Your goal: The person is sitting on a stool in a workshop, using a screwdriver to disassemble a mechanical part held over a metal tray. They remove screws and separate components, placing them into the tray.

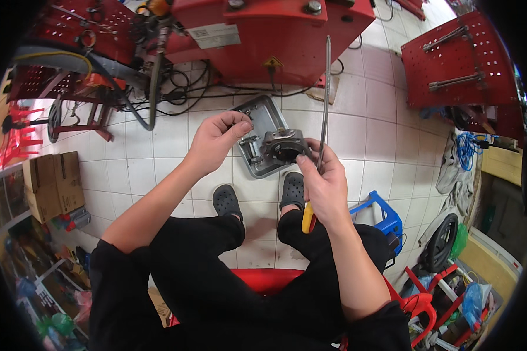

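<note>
My right hand [323, 182] grips a grey metal housing [276, 142] with a round dark opening. Held in the same hand is a long screwdriver [326, 88], its shaft upward and its yellow and red handle below the palm. My left hand [215, 142] is closed in a pinch just left of the housing. Whatever its fingertips may hold is too small to make out. Under both hands a grey metal tray [263, 173] lies on the floor in front of my feet, with several small metal parts [252, 149] inside.
A red machine cabinet [257, 44] stands ahead, with black cables [187, 99] on the floor before it. Perforated red panels [459, 61] flank it. Cardboard boxes [52, 186] sit at left. To my right are a blue plastic stool [386, 216] and a black steering wheel [441, 243].
</note>
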